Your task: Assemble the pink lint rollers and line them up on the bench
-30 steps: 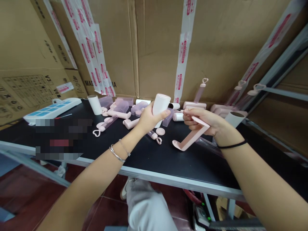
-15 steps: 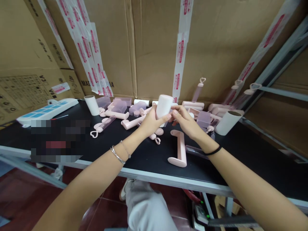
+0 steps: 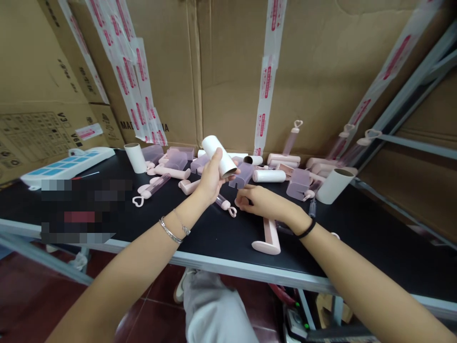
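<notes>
My left hand [image 3: 210, 180] is wrapped round a white paper roll [image 3: 215, 148], held tilted above the table with its hollow cardboard core facing lower right. My right hand [image 3: 266, 204] is low at the tabletop, fingers curled down and pinching at a small pink disc [image 3: 236, 202], mostly hidden by them. Just beyond the fingers lies a translucent purple cover [image 3: 243, 174]. A pink bracket-shaped roller handle [image 3: 272, 238] rests partly under my right wrist. Another white roll [image 3: 269, 176] lies on its side behind my right hand.
White rolls stand at left [image 3: 134, 158] and right [image 3: 334, 186]. Pink handles [image 3: 173, 172], purple covers and heart-ended sticks [image 3: 153, 186] are scattered along the back. A blue-and-white tray [image 3: 69, 166] lies far left. Cardboard [image 3: 232, 85] walls the rear; a metal rail [image 3: 250, 270] edges the front.
My right hand has left the white roll and dropped to the tabletop by the pink disc. My left hand has moved left and tipped the roll, so its core end shows.
</notes>
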A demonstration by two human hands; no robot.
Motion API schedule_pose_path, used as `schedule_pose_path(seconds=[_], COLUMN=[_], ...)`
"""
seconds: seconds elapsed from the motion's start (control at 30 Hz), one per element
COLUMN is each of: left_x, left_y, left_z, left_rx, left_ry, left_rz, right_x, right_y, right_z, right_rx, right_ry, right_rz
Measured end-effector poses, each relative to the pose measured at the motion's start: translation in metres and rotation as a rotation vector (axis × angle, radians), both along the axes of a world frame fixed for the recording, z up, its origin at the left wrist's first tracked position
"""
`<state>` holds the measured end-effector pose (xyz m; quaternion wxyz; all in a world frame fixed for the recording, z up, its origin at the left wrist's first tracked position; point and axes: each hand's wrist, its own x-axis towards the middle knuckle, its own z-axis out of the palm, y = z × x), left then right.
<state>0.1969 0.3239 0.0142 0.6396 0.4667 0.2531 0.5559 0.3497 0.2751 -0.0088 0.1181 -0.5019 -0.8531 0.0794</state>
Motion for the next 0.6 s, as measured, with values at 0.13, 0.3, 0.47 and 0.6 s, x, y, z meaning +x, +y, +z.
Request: schedule_pose_path(seconds=[0.13,0.3,0.47,0.6], left_x=[0.000,0.000,0.007,0.012], left_y=[0.002,0.000,-0.001,-0.003], left_z=[-0.001,-0.002,-0.007,-0.009], left_rx=[0.013,0.120,0.182,0.145], left_ry=[-0.034,-0.092,-0.200,-0.243], left_rz=[0.055,0.091,0.105,0.139], right_x=[0.000,-0.005,-0.011,-0.014], right_y=[0.000,0.002,0.001,0.002], right_z=[0.000,-0.004,0.002,0.003], right_rx=[0.231,0.301,0.132,0.071], right_ry=[0.138,0.563,0.989,1.170], right_rz=[-0.045,0.046,-0.032,-0.051])
